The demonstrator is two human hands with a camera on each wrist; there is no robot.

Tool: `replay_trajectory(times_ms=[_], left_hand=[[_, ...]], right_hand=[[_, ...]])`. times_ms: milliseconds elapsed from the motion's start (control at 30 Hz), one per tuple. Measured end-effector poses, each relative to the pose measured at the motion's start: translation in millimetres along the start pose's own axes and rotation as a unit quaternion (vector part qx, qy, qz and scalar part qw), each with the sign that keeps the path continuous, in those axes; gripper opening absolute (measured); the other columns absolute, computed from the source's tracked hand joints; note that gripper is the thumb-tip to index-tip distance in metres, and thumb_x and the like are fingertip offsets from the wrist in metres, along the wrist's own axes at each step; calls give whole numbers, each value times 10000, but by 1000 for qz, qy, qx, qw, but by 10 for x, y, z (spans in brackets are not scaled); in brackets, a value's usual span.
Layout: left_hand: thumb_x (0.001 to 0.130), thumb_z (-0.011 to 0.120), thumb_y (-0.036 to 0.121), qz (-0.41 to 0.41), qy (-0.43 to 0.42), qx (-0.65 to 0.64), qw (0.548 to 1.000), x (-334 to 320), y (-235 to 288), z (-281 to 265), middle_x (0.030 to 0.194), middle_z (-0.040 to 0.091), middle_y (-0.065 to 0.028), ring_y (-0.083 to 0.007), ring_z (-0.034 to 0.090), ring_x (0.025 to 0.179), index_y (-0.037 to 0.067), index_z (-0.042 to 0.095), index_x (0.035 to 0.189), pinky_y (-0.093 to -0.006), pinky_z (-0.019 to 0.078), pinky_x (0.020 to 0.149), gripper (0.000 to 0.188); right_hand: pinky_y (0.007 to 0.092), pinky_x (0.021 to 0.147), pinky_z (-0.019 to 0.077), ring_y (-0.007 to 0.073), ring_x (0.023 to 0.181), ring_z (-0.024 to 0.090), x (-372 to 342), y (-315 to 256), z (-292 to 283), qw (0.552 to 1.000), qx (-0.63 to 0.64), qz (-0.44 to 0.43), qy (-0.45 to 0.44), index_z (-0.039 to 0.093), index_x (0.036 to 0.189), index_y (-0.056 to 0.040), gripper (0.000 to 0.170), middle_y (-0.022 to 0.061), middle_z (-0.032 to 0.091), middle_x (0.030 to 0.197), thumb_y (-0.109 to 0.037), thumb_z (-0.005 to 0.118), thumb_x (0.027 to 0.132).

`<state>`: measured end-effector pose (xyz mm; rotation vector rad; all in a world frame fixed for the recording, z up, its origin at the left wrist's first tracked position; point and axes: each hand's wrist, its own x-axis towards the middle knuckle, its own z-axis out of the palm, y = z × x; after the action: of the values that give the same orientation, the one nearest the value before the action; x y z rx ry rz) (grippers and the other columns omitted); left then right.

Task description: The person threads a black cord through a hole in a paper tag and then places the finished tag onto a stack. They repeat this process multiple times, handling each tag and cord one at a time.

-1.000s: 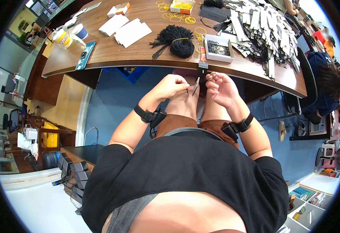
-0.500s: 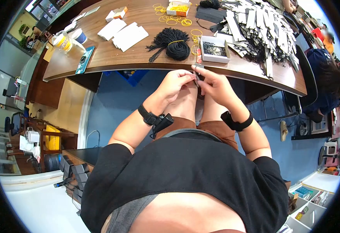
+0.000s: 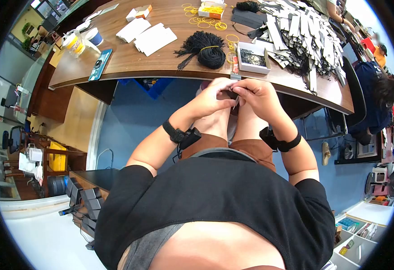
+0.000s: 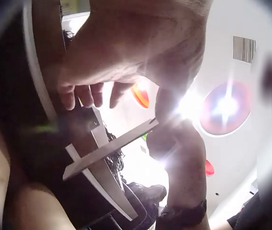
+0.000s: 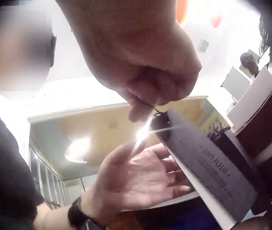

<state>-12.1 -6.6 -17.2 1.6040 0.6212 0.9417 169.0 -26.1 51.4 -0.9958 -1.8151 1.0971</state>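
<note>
A grey hang tag (image 5: 205,155) with printed lettering, partly readable as "SOFT FLEECE", hangs by a thin dark cord (image 5: 161,114) tied at its top end. My right hand (image 3: 258,94) pinches that cord just above the tag, its fingers curled in. Beside the tag, my left hand (image 3: 217,96) has its fingers spread and loosely bent, palm toward the tag in the right wrist view. The left wrist view catches the hang tag (image 4: 109,149) edge-on, below the left fingers (image 4: 83,96). From the head, both hands meet above the knees at the table edge and mostly cover the tag.
On the brown table (image 3: 161,67) lie a bundle of black cords (image 3: 210,56), an open white box (image 3: 253,58), yellow rubber bands (image 3: 201,21), and stacks of white tags (image 3: 155,38). A large heap of tags (image 3: 300,36) covers the right side. A phone (image 3: 100,65) lies left.
The hands were apart a second ago, the left pinching and the tag between them. They came together; now the left fingers are spread and the right pinches the cord.
</note>
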Motion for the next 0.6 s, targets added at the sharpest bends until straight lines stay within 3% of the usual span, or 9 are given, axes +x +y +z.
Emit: replay_trajectory(times_ms=[133,167,200,233,267,333,400,467,600], left_hand=[[814,667,96,-42,-84,-114,989,-4,-28,93,1047,565,-26,-112,517,1010,35,497,1186,-287,412,903,414],[814,665,87,-57,-63,-110,990,-13,-45,108,1032,574,-25,-112,528,986,37,509,1169,-289,421,889,391],[815,662,78,-72,-42,-104,991,-22,-54,119,1018,583,-24,-112,539,962,39,521,1152,-290,431,875,367],[815,660,69,-86,-20,-98,991,-27,-62,127,1003,592,-24,-112,550,939,41,532,1134,-291,441,860,345],[817,661,93,-65,16,-2,998,-40,-88,148,979,617,-41,-117,570,897,16,550,1127,-293,459,825,337],[798,671,126,37,36,117,992,-60,92,158,960,625,-91,-160,591,883,10,545,1134,-294,462,800,377],[772,678,168,148,58,244,957,-63,145,126,900,608,-140,-269,599,829,36,536,1168,-337,469,749,441],[785,661,171,133,29,312,940,-73,233,91,854,590,-126,-271,580,792,59,542,1182,-340,461,726,429],[760,655,145,164,9,389,906,-118,158,122,779,529,-115,-288,538,741,94,546,1192,-376,448,682,449]], right_hand=[[210,496,421,50,524,497,54,0,-108,998,41,28,-24,658,891,19,125,5,571,617,-83,590,870],[220,547,437,69,585,521,46,12,-161,990,110,77,-34,654,894,19,126,26,599,679,-82,581,876],[227,591,446,82,637,541,46,-10,-185,998,-22,-30,47,651,901,18,126,36,618,733,-83,579,879],[234,636,456,95,690,561,57,-31,-208,970,-154,-137,125,648,907,16,126,46,636,787,-84,577,881],[247,717,462,125,791,588,75,13,-225,941,-175,-188,219,647,926,10,130,56,653,887,-80,559,890],[263,715,474,142,787,598,-17,-15,-234,965,68,-103,233,626,962,23,178,76,644,855,-104,505,929],[256,673,464,128,715,565,-55,94,-262,931,272,-53,237,603,990,29,205,61,607,771,-129,479,948],[236,622,443,104,637,520,-60,255,-309,882,408,-51,232,585,1006,30,222,34,557,693,-151,463,959],[193,564,364,79,578,444,-199,415,-321,900,410,-16,146,596,968,7,223,-5,485,664,-183,480,953]])
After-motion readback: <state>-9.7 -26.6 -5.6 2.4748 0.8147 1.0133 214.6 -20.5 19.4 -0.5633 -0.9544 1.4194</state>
